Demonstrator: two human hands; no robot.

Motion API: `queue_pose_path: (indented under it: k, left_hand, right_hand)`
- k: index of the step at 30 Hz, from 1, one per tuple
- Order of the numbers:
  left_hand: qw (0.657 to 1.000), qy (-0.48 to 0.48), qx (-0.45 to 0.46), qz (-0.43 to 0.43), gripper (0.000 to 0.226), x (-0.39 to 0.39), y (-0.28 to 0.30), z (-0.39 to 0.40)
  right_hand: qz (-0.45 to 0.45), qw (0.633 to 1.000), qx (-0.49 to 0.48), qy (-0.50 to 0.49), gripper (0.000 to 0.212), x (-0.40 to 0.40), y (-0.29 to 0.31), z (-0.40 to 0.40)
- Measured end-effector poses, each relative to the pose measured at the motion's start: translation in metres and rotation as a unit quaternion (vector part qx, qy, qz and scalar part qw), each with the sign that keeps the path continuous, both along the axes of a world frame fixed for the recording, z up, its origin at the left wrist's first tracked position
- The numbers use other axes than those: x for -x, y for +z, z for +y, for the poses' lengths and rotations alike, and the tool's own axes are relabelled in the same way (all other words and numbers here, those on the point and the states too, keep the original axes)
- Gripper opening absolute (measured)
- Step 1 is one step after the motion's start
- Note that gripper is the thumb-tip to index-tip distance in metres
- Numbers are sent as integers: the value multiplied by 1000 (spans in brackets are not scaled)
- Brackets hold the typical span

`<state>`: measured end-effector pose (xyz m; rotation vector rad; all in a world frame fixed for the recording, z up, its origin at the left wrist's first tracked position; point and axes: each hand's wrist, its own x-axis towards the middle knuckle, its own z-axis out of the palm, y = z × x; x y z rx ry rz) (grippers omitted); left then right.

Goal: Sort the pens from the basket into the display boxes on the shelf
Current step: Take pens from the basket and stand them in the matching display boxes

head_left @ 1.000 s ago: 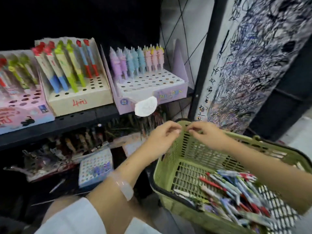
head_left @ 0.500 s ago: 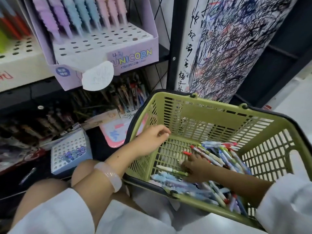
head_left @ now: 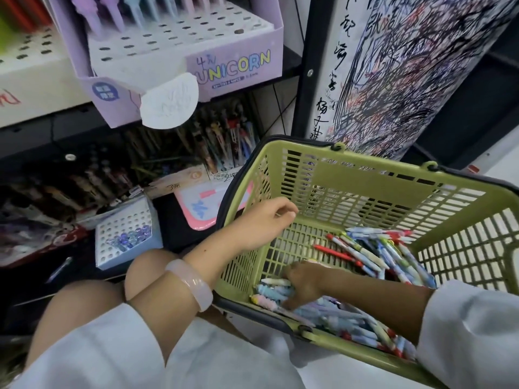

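Observation:
A green plastic basket point(head_left: 365, 175) sits tilted on my lap at the right. Inside lie several printed pens with red tips point(head_left: 365, 254), and pastel blue and pink pens point(head_left: 272, 290) are heaped in the near left corner. My right hand point(head_left: 304, 284) is down in that corner, thumb above and fingers below a bunch of the pastel pens. My left hand point(head_left: 264, 220) rests over the basket's left wall, fingers loosely curled and holding nothing. The lilac UNICORN display box point(head_left: 233, 66) stands on the shelf above, pastel pens in its back rows and many front holes bare.
A cream display box point(head_left: 33, 80) stands left of the lilac one. On the lower shelf are a small blue holed box point(head_left: 123, 234), a pink pad point(head_left: 202, 206) and standing pens point(head_left: 224, 141). A scribbled test panel point(head_left: 407, 80) rises behind the basket. A white tag point(head_left: 168, 105) hangs from the lilac box.
Both hands dropped from the basket's far rim a second ago. My right hand moved from the printed pens to the pastel heap in the near left corner; the left hand stayed put.

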<state>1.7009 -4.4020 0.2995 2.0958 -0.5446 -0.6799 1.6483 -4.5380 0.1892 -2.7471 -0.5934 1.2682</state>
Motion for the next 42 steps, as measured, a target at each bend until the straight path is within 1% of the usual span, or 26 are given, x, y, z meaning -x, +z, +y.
queue_pose_path:
  k: [3, 4, 5, 7, 8, 9, 11, 13, 14, 15, 17, 19, 21, 24, 26, 28, 31, 33, 35, 39, 42]
  left_hand:
    - [1000, 12, 15, 11, 12, -1, -1, -1]
    - [1000, 14, 15, 10, 12, -1, -1, -1]
    - [1000, 15, 14, 10, 12, -1, -1, -1]
    - [1000, 20, 16, 11, 12, -2, -1, -1]
    - [999, 24, 18, 11, 12, -2, -1, -1]
    - [999, 26, 20, 10, 12, -2, -1, -1]
    - [999, 28, 23, 10, 13, -1, -1, 0]
    - [999, 29, 27, 13, 15, -1, -2, 1]
    - [999, 32, 29, 12, 16, -1, -1, 1]
    - [999, 35, 35, 12, 16, 0, -1, 1]
    - [998, 39, 48, 14, 14, 1, 0, 0]
    - [998, 42, 52, 14, 13, 1, 1, 1]
    - [997, 48, 54, 16, 13, 1, 0, 2]
    - [997, 52, 59, 16, 13, 1, 1, 3]
    - [997, 47, 57, 10, 14, 1, 1, 3]
    - [998, 46, 53, 4, 16, 2, 2, 3]
    - [997, 53, 53, 8, 16, 2, 3, 5]
    - [997, 56, 51, 5, 17, 2, 3, 5]
    - [997, 56, 49, 3, 17, 2, 4, 5]
    - [997, 56, 56, 7, 17, 5, 7, 3]
    - [997, 53, 56, 2, 17, 8, 8, 4]
  right_hand:
    - [-62, 997, -38, 28, 61, 13, -7, 7]
    - [-63, 996, -54, 28, 58, 15, -8, 9]
    - [-44, 997, -65, 11, 54, 14, -8, 10]
    - [27, 996, -79, -44, 44, 7, -5, 9]
    - [50, 994, -77, -52, 41, 5, -4, 10]
    - [47, 995, -71, -43, 44, 6, -3, 11]
    - [9, 999, -49, -15, 55, 13, -7, 15]
    - [-1, 998, -50, -26, 61, 19, -12, 17]
    - [14, 998, -58, -30, 60, 19, -11, 18]
    - [47, 996, -69, -42, 56, 16, -10, 18]
    - [121, 986, -88, -68, 44, 10, -8, 18]
    - [150, 980, -106, -81, 34, 10, -7, 18]
    - [161, 975, -120, -93, 38, 12, -8, 17]
    - [176, 974, -105, -97, 44, 9, -7, 16]
    - [201, 968, -101, -112, 45, 4, -6, 17]
    - [230, 960, -93, -128, 39, -1, -6, 17]
    - [227, 967, -73, -92, 21, -3, -8, 20]
    - [221, 969, -75, -81, 14, -2, -10, 21]
    - [224, 967, -91, -84, 13, -1, -10, 20]
    - [226, 965, -107, -76, 20, 3, -12, 15]
    - [237, 956, -143, -96, 25, 6, -11, 12]
